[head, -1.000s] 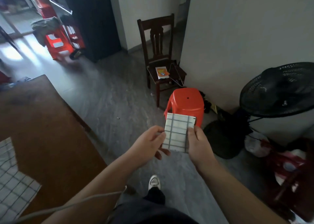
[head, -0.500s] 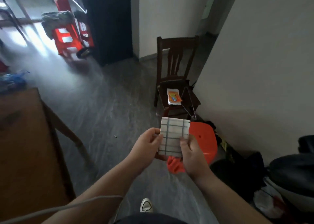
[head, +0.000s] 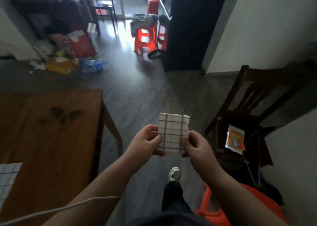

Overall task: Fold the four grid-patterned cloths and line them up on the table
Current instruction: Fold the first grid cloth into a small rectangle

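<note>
Both hands, left (head: 147, 140) and right (head: 194, 145), pinch a folded cloth (head: 172, 133) off the bench's (head: 56, 136) right edge; next, probably, setting it there.

Dark wooden chair (head: 253, 95) stands against the white wall at right, an orange packet (head: 235, 140) on its seat | red stools (head: 144, 38) beside a black cabinet (head: 188, 28) at rear, grey clothes (head: 142, 19) heaped on top | boxes and bags (head: 65, 54) litter the floor at left | orange stool (head: 257, 207) at lower right
</note>
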`<state>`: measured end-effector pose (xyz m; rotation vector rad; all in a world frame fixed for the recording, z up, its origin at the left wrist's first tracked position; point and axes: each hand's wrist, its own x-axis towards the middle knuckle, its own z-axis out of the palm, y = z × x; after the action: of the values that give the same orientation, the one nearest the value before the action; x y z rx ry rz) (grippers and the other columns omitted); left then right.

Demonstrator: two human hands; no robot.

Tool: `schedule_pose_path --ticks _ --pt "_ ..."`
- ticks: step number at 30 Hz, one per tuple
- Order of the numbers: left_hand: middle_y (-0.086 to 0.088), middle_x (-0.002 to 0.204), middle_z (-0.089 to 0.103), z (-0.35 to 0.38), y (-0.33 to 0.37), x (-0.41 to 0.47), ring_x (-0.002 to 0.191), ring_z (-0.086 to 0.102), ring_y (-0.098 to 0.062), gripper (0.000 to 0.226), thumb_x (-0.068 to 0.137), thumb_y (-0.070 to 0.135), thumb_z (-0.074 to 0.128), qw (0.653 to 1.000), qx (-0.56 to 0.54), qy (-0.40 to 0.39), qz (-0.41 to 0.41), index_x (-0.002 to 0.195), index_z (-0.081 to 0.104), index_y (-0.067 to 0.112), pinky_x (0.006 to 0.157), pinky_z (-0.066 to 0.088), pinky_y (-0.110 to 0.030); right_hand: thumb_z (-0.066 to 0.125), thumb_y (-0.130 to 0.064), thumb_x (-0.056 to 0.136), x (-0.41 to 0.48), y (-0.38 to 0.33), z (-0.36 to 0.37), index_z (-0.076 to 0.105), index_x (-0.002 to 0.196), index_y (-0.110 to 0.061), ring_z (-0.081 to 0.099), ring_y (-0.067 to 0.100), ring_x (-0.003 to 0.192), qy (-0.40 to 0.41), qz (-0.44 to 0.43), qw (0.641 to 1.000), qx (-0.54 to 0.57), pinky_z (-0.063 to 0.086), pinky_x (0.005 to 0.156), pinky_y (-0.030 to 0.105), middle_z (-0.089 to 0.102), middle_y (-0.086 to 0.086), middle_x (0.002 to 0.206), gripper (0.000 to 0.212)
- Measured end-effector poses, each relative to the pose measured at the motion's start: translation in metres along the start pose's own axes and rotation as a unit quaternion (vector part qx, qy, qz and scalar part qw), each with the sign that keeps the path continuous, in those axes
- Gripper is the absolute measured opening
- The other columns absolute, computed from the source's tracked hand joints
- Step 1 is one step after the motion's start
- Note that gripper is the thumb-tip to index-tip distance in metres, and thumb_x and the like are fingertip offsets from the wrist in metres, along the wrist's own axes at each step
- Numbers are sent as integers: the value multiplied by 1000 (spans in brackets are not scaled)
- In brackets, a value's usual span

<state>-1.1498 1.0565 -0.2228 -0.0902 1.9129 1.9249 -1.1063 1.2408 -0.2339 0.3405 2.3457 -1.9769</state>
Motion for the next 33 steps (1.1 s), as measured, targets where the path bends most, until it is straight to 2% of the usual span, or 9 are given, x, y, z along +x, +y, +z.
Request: schedule_pose_path --ticks 4,10,15,20,24,29,33 --pt "-13 101 74 -6 34 89 86 74 -25 10 101 5 56 999 16 39 20 111 58 5 65 62 -35 59 -27 100 105 -19 -13 66 103 -14 71 22 83 -37 -30 999 -5 59 68 35 73 6 93 14" --pt "-10 93 74 -16 92 207 78 69 -23 6 101 10 59 994 47 89 49 107 59 8 60 56 -32 58 -31 100 254 -68 -26 65 100 -20 69 12 75 -83 -75 993 -45 54 61 22 71 -1 86 13" --pt "-9 98 74 -50 128 280 83 71 -24 10 100 16 60 988 25 142 49 110 59 12 62 56 -28 59 -24 100 355 -101 -2 63 103 -18 70 15 78 -130 -71 988 -43 57 63 24 71 4 91 8" --pt "-14 95 72 -103 147 371 75 66 -22 9 100 9 59 981 -12 183 67 108 58 5 56 55 -27 60 -22 99 462 -124 40 64 103 -15 70 21 78 -148 -71 985 -53 60 66 32 72 7 90 9" --pt "-6 88 72 -163 168 453 73 67 -15 9 100 7 59 979 -33 182 89 108 58 3 56 55 -29 60 -21 99 555 -148 87 64 103 -14 70 23 79 -147 -85 983 -67 60 67 35 72 8 91 8" --pt "-6 85 69 -248 213 540 69 65 -14 3 99 7 60 975 -43 194 101 101 59 10 55 55 -29 63 -18 98 664 -187 154 65 97 -15 67 18 71 -150 -85 982 -84 55 62 28 71 7 83 4" --pt "-7 90 71 -308 232 586 71 66 -14 5 99 12 61 968 -49 227 98 105 60 13 57 54 -29 62 -13 98 732 -215 210 65 98 -12 68 17 73 -170 -84 978 -88 57 63 30 72 9 85 4"
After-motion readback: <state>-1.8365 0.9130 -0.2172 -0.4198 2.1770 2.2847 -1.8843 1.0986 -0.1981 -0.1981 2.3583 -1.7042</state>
